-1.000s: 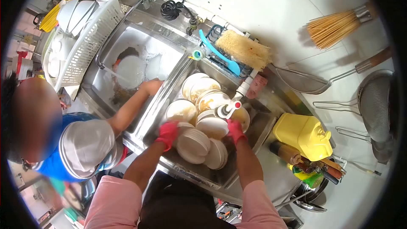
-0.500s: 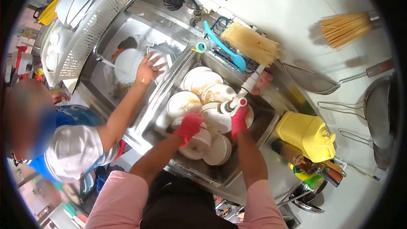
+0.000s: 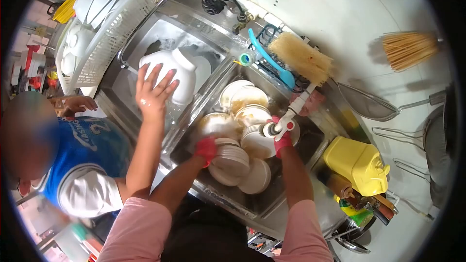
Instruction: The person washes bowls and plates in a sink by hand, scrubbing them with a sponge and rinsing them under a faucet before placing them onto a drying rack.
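My left hand [image 3: 206, 151], in a pink glove, is at the left edge of a stack of white dishes [image 3: 229, 157] in the right sink basin. Motion smears its fingers. My right hand [image 3: 283, 143], also gloved in pink, is beside a white tap [image 3: 286, 126] and at the right edge of a stack of white plates [image 3: 257, 140]. The tap partly covers its fingers. Brownish residue marks several dishes near the basin's middle. Another white plate [image 3: 255, 177] lies in front, leaning against the left-hand stack.
At left, a co-worker's hand [image 3: 155, 92] touches a large white bowl [image 3: 167, 75] over the other basin [image 3: 114, 85]. A white dish basket [image 3: 109, 31] stands behind. A blue brush [image 3: 269, 60], a bristle brush [image 3: 301, 58] and a yellow jug [image 3: 357, 165] line the right side.
My left hand has moved from over the dish stack to its left edge. The co-worker's hand now has a large white bowl tilted above the left basin. The view has shifted slightly.
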{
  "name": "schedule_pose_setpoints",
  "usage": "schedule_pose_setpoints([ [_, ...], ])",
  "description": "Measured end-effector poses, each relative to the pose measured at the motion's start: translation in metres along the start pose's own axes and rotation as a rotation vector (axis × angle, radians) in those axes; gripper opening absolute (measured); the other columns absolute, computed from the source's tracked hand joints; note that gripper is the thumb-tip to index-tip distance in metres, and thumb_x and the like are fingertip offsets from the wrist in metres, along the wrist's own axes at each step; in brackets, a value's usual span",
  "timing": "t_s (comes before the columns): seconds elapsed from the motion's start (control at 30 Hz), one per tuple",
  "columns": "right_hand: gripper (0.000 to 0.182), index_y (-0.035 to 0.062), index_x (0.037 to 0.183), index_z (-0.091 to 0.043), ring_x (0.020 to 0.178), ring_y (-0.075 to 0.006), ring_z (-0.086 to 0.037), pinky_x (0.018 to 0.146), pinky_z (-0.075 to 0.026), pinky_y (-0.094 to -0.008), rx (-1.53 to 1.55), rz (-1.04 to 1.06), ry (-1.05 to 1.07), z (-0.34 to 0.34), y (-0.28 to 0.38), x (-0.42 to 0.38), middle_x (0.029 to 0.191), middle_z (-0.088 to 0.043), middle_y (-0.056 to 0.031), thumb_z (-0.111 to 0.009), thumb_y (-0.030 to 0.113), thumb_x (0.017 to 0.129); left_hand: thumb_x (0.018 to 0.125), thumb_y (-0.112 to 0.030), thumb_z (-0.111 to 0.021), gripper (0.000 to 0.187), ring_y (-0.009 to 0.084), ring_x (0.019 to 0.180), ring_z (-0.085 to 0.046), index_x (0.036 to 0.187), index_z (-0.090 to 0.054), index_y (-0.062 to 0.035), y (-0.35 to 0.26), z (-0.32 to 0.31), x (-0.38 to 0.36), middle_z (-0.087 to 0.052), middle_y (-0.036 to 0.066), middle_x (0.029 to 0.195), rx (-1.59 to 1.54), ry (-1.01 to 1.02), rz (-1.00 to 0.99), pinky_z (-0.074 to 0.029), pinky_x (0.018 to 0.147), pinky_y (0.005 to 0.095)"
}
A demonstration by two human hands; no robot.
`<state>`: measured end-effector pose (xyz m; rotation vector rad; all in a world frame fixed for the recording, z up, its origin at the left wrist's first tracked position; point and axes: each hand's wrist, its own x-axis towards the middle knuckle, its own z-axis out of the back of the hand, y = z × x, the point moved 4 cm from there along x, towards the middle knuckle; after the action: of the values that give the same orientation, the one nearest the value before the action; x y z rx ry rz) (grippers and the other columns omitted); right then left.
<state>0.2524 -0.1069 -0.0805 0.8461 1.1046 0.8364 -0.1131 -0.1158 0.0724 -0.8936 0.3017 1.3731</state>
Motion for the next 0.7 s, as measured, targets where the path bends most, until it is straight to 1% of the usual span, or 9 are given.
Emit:
schedule_pose_setpoints([
  [0.03, 0.024, 0.0094, 0.103, -0.069, 0.096, -0.0258, -0.069, 0.082, -0.054, -0.0377, -0.543, 0.116, -0.024, 0.003, 0.031, -0.01, 0.102, -0.072, -0.0118, -0.072, 0.025, 0.085, 0.088, -0.028, -0.062, 0.035, 0.0385, 0.11, -0.065, 0.115, -0.068, -0.0069, 0.005, 0.004, -0.005, -0.069, 0.022, 0.112, -0.068, -0.002, 0.062, -0.05, 0.095, 0.0478],
  [0.17, 0.037, 0.0083, 0.11, -0.069, 0.103, -0.0385, -0.066, 0.088, -0.053, -0.0456, -0.594, -0.046, -0.077, -0.01, 0.0, -0.033, 0.107, -0.07, -0.0208, -0.067, 0.036, 0.086, 0.089, -0.033, -0.064, 0.037, 0.0401, 0.108, -0.066, 0.114, -0.068, -0.0053, 0.061, -0.046, 0.0, -0.07, 0.023, 0.108, -0.4, -0.148, 0.38, -0.052, 0.091, 0.048],
  [0.23, 0.049, 0.0086, 0.121, -0.066, 0.109, -0.0426, -0.064, 0.095, -0.051, -0.0482, -0.64, -0.197, -0.023, -0.011, -0.018, -0.048, 0.114, -0.067, -0.0254, -0.062, 0.045, 0.088, 0.092, -0.034, -0.061, 0.037, 0.0407, 0.107, -0.066, 0.113, -0.067, -0.0047, 0.055, -0.057, 0.007, -0.069, 0.023, 0.108, -0.343, -0.199, 0.407, -0.052, 0.09, 0.0484],
  [0.27, 0.066, 0.0083, 0.141, -0.052, 0.125, -0.0426, -0.055, 0.105, -0.044, -0.047, -0.603, -0.249, 0.017, -0.011, -0.017, -0.059, 0.133, -0.057, -0.0279, -0.055, 0.052, 0.092, 0.094, -0.035, -0.058, 0.037, 0.0411, 0.107, -0.065, 0.113, -0.067, -0.0045, 0.047, -0.058, 0.012, -0.069, 0.022, 0.11, -0.233, -0.173, 0.339, -0.052, 0.089, 0.0486],
  [0.4, 0.063, 0.0044, 0.142, -0.047, 0.131, -0.0386, -0.051, 0.107, -0.042, -0.0445, -0.293, -0.137, -0.136, 0.003, 0.062, -0.13, 0.139, -0.053, -0.0262, -0.051, 0.048, 0.096, 0.096, -0.032, -0.055, 0.03, 0.0415, 0.096, -0.067, 0.1, -0.071, -0.0073, -0.039, -0.011, 0.011, -0.071, 0.019, 0.097, 0.079, -0.152, -0.053, -0.054, 0.082, 0.0487],
  [0.47, 0.072, 0.0016, 0.15, -0.037, 0.138, -0.0389, -0.044, 0.111, -0.038, -0.0438, -0.219, -0.304, -0.053, 0.008, 0.054, -0.146, 0.149, -0.044, -0.0268, -0.048, 0.05, 0.098, 0.093, -0.031, -0.056, 0.027, 0.0401, 0.093, -0.067, 0.097, -0.072, -0.009, -0.071, -0.022, 0.031, -0.07, 0.019, 0.094, 0.174, -0.261, -0.306, -0.054, 0.079, 0.0482],
  [0.5, 0.067, 0.0006, 0.145, -0.043, 0.135, -0.0385, -0.047, 0.11, -0.039, -0.0434, -0.335, -0.429, 0.039, 0.007, 0.031, -0.147, 0.143, -0.049, -0.0266, -0.048, 0.048, 0.098, 0.091, -0.03, -0.057, 0.025, 0.0391, 0.092, -0.067, 0.095, -0.071, -0.0098, -0.087, -0.037, 0.046, -0.07, 0.019, 0.094, 0.137, -0.375, -0.443, -0.053, 0.078, 0.048],
  [0.57, 0.059, -0.0015, 0.134, -0.054, 0.129, -0.0377, -0.053, 0.107, -0.041, -0.0426, -0.559, -0.688, 0.231, 0.003, -0.013, -0.159, 0.133, -0.059, -0.0262, -0.048, 0.045, 0.099, 0.09, -0.026, -0.057, 0.02, 0.0386, 0.091, -0.067, 0.094, -0.07, -0.0111, -0.133, -0.028, 0.047, -0.069, 0.019, 0.092, -0.089, -0.23, -0.401, -0.052, 0.077, 0.0482],
  [0.7, 0.046, -0.0026, 0.111, -0.064, 0.117, -0.041, -0.06, 0.099, -0.047, -0.0453, 0.016, -0.427, -0.29, -0.001, 0.053, -0.221, 0.113, -0.067, -0.0263, -0.051, 0.04, 0.097, 0.089, -0.018, -0.056, 0.014, 0.0382, 0.09, -0.066, 0.093, -0.067, -0.0101, -0.121, -0.008, 0.023, -0.068, 0.02, 0.091, -0.344, -0.242, -0.374, -0.051, 0.076, 0.0487],
])
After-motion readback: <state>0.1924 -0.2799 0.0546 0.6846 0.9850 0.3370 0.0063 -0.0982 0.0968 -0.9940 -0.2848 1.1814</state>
